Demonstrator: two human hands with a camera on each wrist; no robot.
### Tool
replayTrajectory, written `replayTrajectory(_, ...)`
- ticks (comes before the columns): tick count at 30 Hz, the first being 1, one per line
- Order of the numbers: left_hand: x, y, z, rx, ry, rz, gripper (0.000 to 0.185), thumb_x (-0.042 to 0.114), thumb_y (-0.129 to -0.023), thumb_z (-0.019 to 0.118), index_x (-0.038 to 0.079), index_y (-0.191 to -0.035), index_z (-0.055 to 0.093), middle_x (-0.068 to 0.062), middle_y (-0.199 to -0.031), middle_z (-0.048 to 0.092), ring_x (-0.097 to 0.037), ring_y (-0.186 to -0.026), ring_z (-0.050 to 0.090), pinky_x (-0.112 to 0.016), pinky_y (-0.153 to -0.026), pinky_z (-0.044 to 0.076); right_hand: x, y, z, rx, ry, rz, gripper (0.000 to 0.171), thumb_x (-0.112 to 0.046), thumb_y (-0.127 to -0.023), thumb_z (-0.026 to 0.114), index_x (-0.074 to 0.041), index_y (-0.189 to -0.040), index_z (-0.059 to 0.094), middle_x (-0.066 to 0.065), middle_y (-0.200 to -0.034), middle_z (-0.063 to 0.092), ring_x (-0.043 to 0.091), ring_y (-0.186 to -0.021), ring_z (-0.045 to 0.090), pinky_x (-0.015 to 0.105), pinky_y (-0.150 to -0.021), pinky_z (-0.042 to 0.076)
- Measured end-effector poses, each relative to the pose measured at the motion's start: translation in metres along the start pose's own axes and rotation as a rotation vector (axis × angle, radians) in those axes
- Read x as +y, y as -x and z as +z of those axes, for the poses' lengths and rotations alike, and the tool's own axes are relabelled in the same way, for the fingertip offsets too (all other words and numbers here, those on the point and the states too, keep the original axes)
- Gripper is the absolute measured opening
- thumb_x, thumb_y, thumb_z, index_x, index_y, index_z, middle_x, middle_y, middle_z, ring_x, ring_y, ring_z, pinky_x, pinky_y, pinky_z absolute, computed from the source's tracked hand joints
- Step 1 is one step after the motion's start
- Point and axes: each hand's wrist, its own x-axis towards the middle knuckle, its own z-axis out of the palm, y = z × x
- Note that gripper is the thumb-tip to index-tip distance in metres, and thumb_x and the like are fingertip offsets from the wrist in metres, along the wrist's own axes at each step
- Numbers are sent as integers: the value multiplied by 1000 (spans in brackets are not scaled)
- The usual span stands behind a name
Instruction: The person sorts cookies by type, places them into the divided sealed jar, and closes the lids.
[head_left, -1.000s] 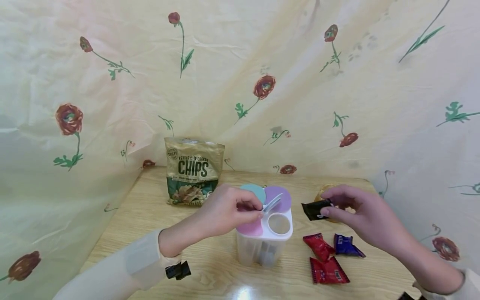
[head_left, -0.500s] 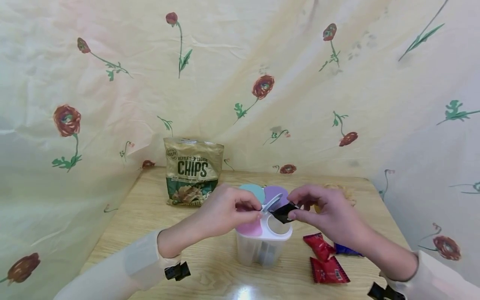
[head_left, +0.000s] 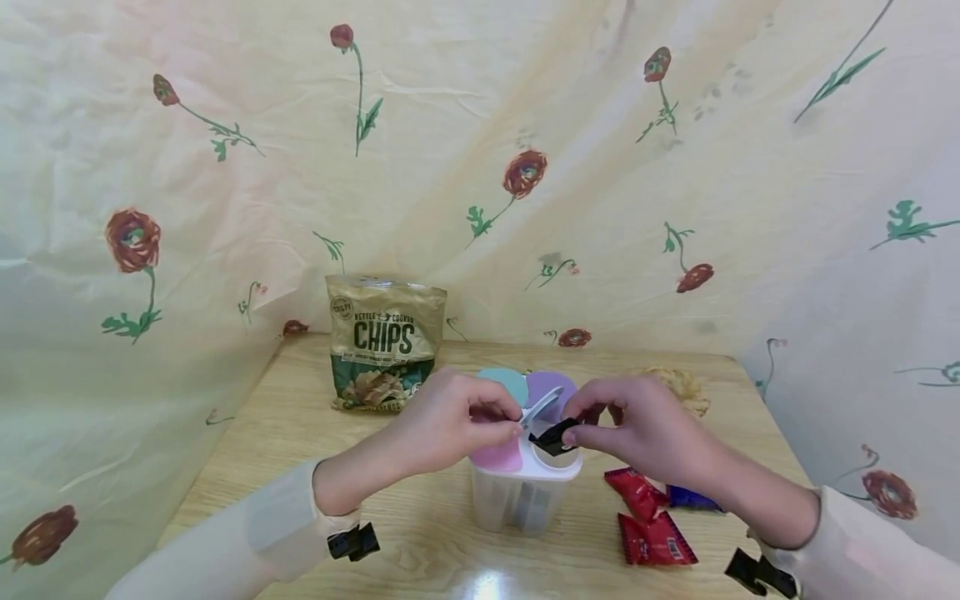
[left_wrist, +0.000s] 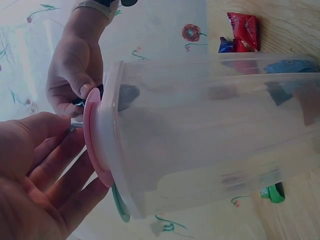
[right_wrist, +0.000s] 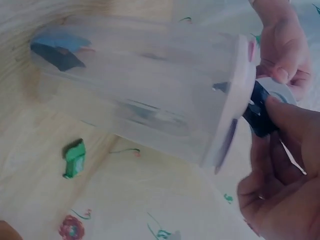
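A clear plastic container (head_left: pixel 495 500) stands on the table, its white top fitted with round pink, teal and purple lids. My left hand (head_left: pixel 442 421) pinches a pale blue-grey lid (head_left: pixel 546 403) and holds it tilted up beside the uncovered round opening. Between the thumb and fingers of my right hand (head_left: pixel 637 425) is a small black wrapped packet (right_wrist: pixel 260 110), its free end right at that opening. Through the container's wall a blue packet (right_wrist: pixel 62 41) and a dark packet (right_wrist: pixel 57 59) show at the bottom.
Two red wrapped packets (head_left: pixel 654 538) and a blue one (head_left: pixel 693 498) lie right of the container. Behind my right hand is a yellowish snack pile (head_left: pixel 678 388). A chips bag (head_left: pixel 384 346) stands at the back left, and a green packet (right_wrist: pixel 75 159) lies behind the container.
My right hand has carried the black packet leftward from beside the container to its opening, and its end has dipped lower. The left hand has stayed on the raised lid.
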Motion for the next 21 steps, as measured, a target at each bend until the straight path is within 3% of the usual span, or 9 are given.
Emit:
replayTrajectory(6,1,0,-1,0,-16,-7,4,16,-89,80,16,-92,80,9,-85,76,5,-78,67,-21,-74,58,-4,-9,-5,-129,-23,40,15,-16,-86,84,-29,-88,78,-18,-84,72,3,-64,55,23,-55,47)
replayTrajectory(12,2,1,-1,-3,-17,-17,4,17,-89,81,14,-92,80,8,-85,76,5,-77,67,-20,-73,57,-4,-16,1,-226,-46,49,13,-16,-90,80,-28,-95,80,-15,-92,73,3,-75,62,24,-64,54)
replayTrajectory(21,1,0,0,-2,-7,-10,4,15,-89,80,14,-92,80,7,-85,77,5,-77,68,-20,-73,58,-1,-16,3,-207,4,34,18,-9,-90,78,-27,-94,79,-14,-93,74,3,-76,62,24,-66,54)
